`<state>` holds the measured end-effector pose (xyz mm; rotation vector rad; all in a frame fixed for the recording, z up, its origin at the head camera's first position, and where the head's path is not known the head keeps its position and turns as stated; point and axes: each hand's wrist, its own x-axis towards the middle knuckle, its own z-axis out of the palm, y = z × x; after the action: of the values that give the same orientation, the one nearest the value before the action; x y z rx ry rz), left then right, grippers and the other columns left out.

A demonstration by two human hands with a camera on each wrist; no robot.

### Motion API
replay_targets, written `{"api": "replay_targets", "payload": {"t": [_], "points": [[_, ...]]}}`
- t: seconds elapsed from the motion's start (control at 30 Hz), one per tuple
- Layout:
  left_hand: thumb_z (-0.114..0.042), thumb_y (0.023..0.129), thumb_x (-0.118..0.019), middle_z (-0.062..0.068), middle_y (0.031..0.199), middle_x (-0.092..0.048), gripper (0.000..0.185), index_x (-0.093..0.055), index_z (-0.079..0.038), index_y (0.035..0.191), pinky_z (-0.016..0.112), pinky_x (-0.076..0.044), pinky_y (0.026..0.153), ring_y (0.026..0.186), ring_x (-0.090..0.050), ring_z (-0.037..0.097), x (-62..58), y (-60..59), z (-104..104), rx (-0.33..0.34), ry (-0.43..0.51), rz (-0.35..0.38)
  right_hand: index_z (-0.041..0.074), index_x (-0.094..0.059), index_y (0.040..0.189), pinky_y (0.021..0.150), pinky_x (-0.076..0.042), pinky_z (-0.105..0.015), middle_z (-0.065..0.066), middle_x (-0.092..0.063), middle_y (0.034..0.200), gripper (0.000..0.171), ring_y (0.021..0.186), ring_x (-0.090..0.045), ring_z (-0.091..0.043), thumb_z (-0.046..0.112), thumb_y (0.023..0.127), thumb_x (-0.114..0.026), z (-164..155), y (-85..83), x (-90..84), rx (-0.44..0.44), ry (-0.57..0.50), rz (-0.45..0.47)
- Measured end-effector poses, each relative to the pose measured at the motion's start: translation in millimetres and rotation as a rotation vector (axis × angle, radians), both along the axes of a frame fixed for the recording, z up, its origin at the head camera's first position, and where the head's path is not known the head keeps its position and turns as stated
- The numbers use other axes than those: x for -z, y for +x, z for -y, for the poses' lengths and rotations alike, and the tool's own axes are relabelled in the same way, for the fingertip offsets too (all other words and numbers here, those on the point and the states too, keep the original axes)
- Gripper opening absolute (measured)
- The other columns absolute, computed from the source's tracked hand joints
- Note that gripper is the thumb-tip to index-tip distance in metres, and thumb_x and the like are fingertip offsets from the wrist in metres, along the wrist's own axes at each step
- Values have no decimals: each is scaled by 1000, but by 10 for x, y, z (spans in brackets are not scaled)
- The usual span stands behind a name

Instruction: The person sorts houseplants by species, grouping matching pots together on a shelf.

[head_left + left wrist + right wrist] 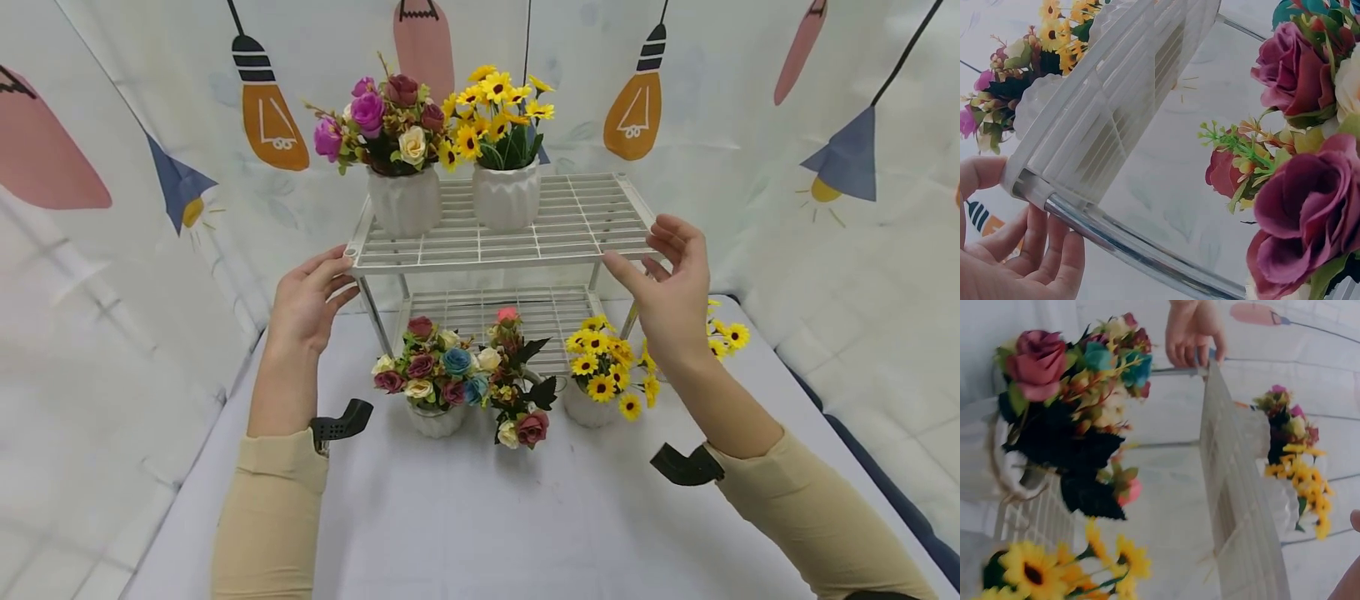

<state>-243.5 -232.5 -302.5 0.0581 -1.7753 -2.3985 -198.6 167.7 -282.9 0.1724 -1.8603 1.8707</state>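
Observation:
A white two-tier wire shelf rack [585,218] stands on the table. My left hand [307,302] pinches the front left corner of its upper tier; in the left wrist view that hand [1029,250] has one digit on the corner and fingers beside the metal post [1141,256]. My right hand [671,292] is at the front right corner, fingers spread. At the right wrist view's edge, part of that hand [1344,569] shows apart from the rack. On the upper tier are a white pot [405,202] of purple and cream roses and another pot [507,197] of yellow daisies.
In front of the lower tier stand a pot [437,420] of mixed roses, a dark-leaved rose arrangement [517,383] and a pot [588,408] of yellow daisies. More daisies [727,336] show behind my right arm. A printed curtain [720,167] hangs behind the white-covered table [465,517].

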Motion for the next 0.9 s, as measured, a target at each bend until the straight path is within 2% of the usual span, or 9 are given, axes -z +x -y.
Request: {"api": "replay_targets", "payload": {"t": [0.1, 0.37, 0.6, 0.77, 0.9], "points": [[-17, 98, -74, 6, 119, -65, 45, -60, 1, 137, 33, -48, 95, 102, -61, 18, -2, -4, -3, -2, 5, -2, 11, -42, 144, 110, -37, -29, -9, -39, 146, 68, 135, -37, -24, 12, 90, -82, -133, 47, 73, 35, -4, 24], [-18, 98, -74, 6, 121, -64, 48, -60, 2, 139, 34, -47, 96, 103, -61, 18, -7, -2, -5, -15, -1, 10, 11, -45, 140, 106, -38, -26, -3, -43, 138, 62, 127, -40, -16, 5, 89, -81, -350, 160, 354, 130, -122, 47], [-17, 98, -74, 6, 120, -65, 49, -59, 2, 140, 32, -48, 95, 102, -61, 18, 12, -1, -13, -16, 12, 11, 5, -50, 131, 99, -41, -23, -4, -49, 129, 50, 121, -45, -17, 0, 90, -78, -512, 264, 695, 207, -192, 107], [-17, 98, -73, 6, 120, -65, 49, -58, 2, 141, 31, -49, 93, 101, -61, 17, 12, -13, -19, -24, 10, 2, 8, -51, 128, 96, -41, -20, -2, -50, 124, 42, 119, -46, -17, 4, 94, -75, -603, 347, 977, 253, -180, 171], [-17, 98, -73, 6, 122, -64, 51, -57, 3, 142, 32, -48, 95, 102, -61, 17, 0, -12, -22, -28, 6, 6, 8, -52, 126, 92, -44, -17, -4, -52, 120, 39, 117, -49, -17, 3, 94, -74, -627, 401, 1191, 300, -217, 171]]}}
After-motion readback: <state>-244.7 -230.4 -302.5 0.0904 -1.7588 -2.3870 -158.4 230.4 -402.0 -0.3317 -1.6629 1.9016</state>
